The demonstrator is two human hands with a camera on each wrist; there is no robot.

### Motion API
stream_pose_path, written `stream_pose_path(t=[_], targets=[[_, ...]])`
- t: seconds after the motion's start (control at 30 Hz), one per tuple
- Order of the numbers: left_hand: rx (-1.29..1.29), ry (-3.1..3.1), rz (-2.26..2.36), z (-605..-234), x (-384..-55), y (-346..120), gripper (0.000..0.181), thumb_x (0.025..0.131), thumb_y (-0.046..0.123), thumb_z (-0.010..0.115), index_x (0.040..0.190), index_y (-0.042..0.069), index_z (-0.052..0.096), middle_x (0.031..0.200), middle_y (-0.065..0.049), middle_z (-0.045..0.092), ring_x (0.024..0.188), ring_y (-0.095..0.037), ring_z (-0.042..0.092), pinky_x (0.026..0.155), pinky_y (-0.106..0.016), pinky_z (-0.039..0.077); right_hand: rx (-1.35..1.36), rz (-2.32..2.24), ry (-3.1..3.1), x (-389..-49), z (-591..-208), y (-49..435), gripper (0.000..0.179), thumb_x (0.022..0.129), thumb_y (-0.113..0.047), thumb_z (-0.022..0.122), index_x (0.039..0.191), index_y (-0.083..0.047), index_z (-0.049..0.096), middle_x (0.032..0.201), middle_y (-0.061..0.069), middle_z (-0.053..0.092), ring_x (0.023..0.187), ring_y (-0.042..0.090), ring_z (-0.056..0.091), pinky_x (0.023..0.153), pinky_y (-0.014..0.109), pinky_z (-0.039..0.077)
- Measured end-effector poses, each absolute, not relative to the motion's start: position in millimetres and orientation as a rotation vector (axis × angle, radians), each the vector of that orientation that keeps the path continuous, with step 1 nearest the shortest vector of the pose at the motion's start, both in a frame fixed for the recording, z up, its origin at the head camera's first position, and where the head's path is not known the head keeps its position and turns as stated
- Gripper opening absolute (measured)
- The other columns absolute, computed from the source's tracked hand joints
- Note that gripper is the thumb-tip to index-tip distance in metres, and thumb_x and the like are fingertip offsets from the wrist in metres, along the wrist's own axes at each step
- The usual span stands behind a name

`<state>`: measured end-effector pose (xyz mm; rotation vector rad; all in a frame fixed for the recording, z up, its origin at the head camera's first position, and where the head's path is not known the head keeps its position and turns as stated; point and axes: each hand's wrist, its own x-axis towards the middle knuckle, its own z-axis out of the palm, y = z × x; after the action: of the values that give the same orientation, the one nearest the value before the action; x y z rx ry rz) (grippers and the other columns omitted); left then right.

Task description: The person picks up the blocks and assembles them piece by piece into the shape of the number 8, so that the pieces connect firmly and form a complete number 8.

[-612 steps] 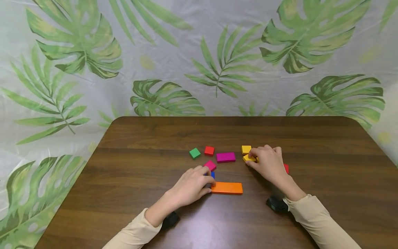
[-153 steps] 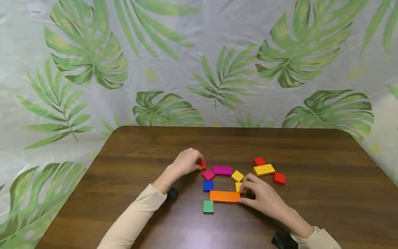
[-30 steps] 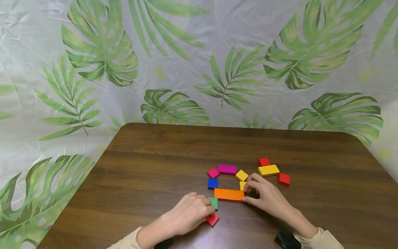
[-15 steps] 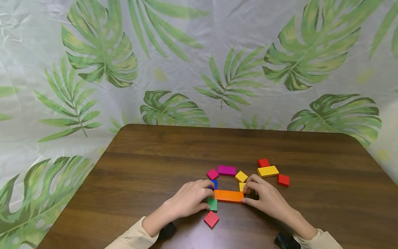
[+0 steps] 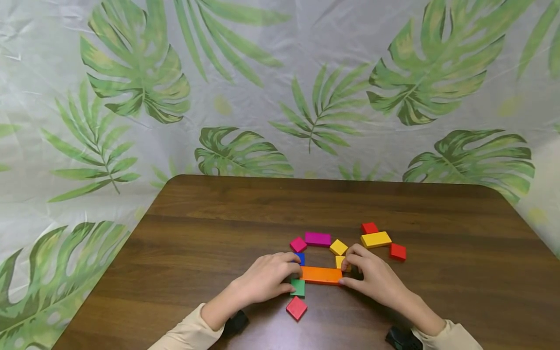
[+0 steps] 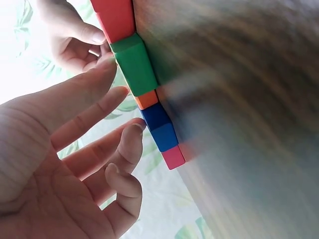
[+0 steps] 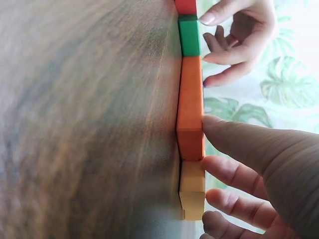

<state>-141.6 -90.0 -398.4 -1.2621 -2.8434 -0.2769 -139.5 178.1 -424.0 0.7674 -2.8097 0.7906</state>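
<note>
In the head view, my left hand (image 5: 269,279) rests its fingertips on a row of flat blocks: thumb on the green block (image 5: 298,288), other fingers by the orange bar (image 5: 321,275) and the blue block (image 5: 300,258). The left wrist view shows these fingers extended onto the tops. My right hand (image 5: 376,277) touches the orange bar's right end with its thumb, its fingers on a yellow block (image 5: 340,261). The right wrist view shows the thumb (image 7: 234,139) and fingers lying on top, not wrapped round anything. Below the green block lies a red block (image 5: 296,308), turned cornerwise.
Beyond the bar lie a pink block (image 5: 298,244), a purple bar (image 5: 318,239) and a tilted yellow block (image 5: 339,247). To the right, a yellow bar (image 5: 376,239) sits between two red blocks (image 5: 397,252). All lie on the brown wooden table (image 5: 210,218).
My left hand has brought a red block from the far left to below the green one, let it go, and moved up onto the green and blue blocks. My right hand stays put lately.
</note>
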Motion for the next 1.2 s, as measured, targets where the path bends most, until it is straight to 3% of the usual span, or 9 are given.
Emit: stream_pose_path(t=[0.43,0.77,0.93,1.2], targets=[[-1.262,-2.848,-0.314,-399,-143,-90,0.018,0.08,0.029,0.073,0.098,0.023,0.07,0.113,0.006,0.063,0.1,-0.011,0.06,0.075,-0.021,0.051,0.802,0.823,-2.779,-144,-416,188,0.021,0.072,-0.028,0.079,0.082,-0.022,0.061,0.086,-0.01,0.053,0.067,0.0,0.041,0.057,0.015,0.036],[-1.254,-2.87,-0.309,-398,-143,-87,0.019,0.081,0.029,0.073,0.099,0.023,0.07,0.114,0.006,0.063,0.102,-0.011,0.06,0.081,-0.024,0.051,0.617,0.666,-2.665,-168,-400,250,0.022,0.068,-0.012,0.081,0.083,-0.012,0.066,0.082,0.0,0.064,0.059,-0.001,0.037,0.052,0.017,0.034],[-1.253,-2.875,-0.322,-398,-142,-88,0.018,0.081,0.029,0.073,0.097,0.023,0.07,0.113,0.006,0.063,0.102,-0.011,0.06,0.08,-0.023,0.051,0.529,0.634,-2.739,-174,-398,275,0.02,0.069,-0.014,0.081,0.082,-0.013,0.066,0.085,0.001,0.062,0.058,-0.004,0.032,0.051,0.018,0.031],[-1.241,-2.888,-0.331,-397,-142,-89,0.018,0.081,0.028,0.073,0.098,0.023,0.071,0.114,0.006,0.063,0.102,-0.013,0.058,0.081,-0.023,0.051,0.485,0.629,-2.995,-178,-397,287,0.021,0.071,-0.02,0.08,0.084,-0.013,0.065,0.085,0.0,0.062,0.059,0.003,0.035,0.053,0.02,0.031]])
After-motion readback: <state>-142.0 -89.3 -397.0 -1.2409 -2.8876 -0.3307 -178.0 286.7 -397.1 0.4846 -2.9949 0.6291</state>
